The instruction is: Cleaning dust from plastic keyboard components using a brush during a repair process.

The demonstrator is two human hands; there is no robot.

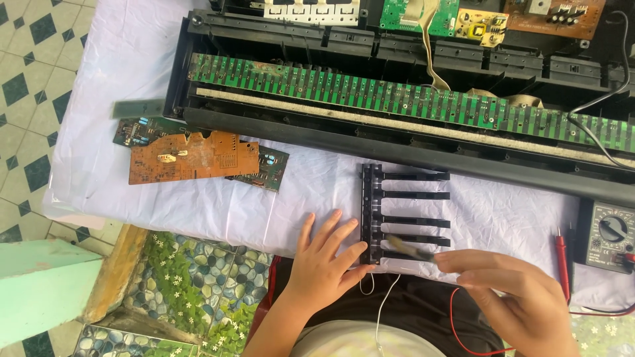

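On black key comb [397, 218], flat left hand [324, 254].

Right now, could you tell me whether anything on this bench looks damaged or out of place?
Yes: the long green contact board in the opened keyboard chassis shows brownish, rust-like staining near its left end. The black key set lies detached on the white cloth, steadied by the left hand while the right hand brushes it.

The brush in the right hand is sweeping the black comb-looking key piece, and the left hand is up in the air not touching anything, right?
Not quite. In the head view the left hand is not in the air: it lies flat on the white cloth, fingertips against the edge of the black key piece. The rest is right: the right hand holds the brush over that piece.
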